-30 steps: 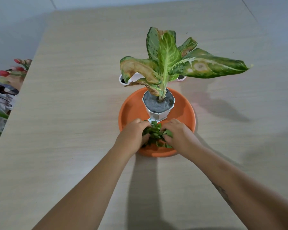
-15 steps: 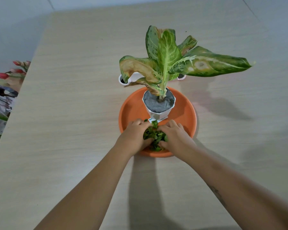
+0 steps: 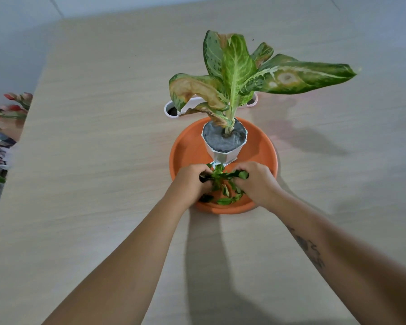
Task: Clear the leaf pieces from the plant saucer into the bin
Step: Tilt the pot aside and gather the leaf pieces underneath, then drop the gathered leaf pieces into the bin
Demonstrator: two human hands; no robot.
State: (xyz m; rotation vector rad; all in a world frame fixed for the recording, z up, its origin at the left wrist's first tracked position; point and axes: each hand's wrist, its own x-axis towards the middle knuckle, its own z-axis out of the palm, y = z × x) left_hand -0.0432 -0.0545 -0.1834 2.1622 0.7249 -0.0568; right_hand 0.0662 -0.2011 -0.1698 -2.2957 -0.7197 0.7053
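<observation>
Surface: pale wooden table [image 3: 103, 160]
Saucer [image 3: 188, 151]: orange, under white pot [image 3: 223, 152]
Left hand [image 3: 190, 181], right hand [image 3: 258, 181]: both clutching leaf pieces [image 3: 223, 184]

- The light is soft and even, a little cool.
- The plant [image 3: 239, 76] throws a shadow to the right on the table [image 3: 103, 148]; both arms throw shadows toward the camera.
- No strong glare.
- The wide lens bends the table edges.
- The left border is blurred.

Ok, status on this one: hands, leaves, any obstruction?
Left hand and right hand closed on leaf pieces over orange saucer. Loose bits on the near rim. White pot close behind. No bin in view.
</observation>
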